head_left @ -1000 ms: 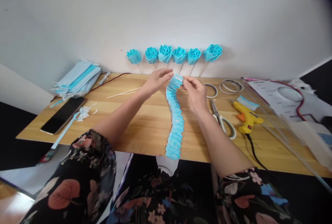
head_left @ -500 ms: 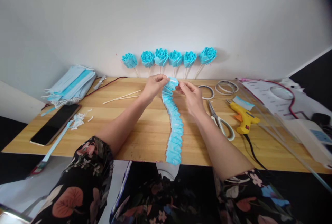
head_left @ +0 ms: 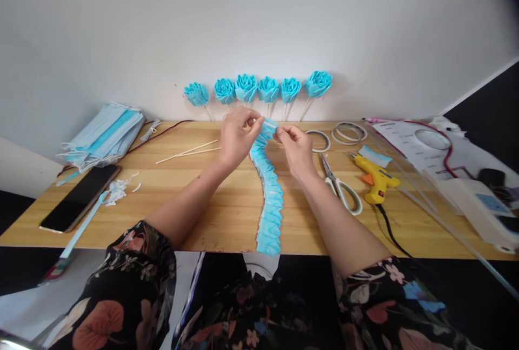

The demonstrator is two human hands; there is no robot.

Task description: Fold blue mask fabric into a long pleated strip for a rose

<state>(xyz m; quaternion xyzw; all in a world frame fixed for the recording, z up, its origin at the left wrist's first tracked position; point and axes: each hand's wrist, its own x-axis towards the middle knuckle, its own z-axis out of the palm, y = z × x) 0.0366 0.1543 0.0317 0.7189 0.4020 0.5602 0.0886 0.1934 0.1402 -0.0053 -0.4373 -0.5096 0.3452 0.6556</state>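
Observation:
A long pleated strip of light blue fabric (head_left: 271,198) runs down the middle of the wooden table to its front edge. My left hand (head_left: 240,132) pinches the left corner of the strip's far end, and my right hand (head_left: 295,144) pinches the right corner. Between them the end is raised, with a narrow white band across it. Behind my hands, several blue fabric flowers (head_left: 268,90) on thin sticks lean against the wall. Scissors (head_left: 343,189) with white handles lie to the right of my right hand.
Left on the table (head_left: 170,177) are a stack of face masks (head_left: 103,136), a phone (head_left: 81,198), white scraps (head_left: 117,192) and thin sticks (head_left: 186,152). On the right lie tape rolls (head_left: 349,132), a yellow glue gun (head_left: 376,178) with its cord, a clear plastic rod and a white power strip (head_left: 484,212).
My left hand has turned at the wrist, its fingers now more curled over the strip's left corner. The strip's end looks flatter and straighter. The view has shifted slightly.

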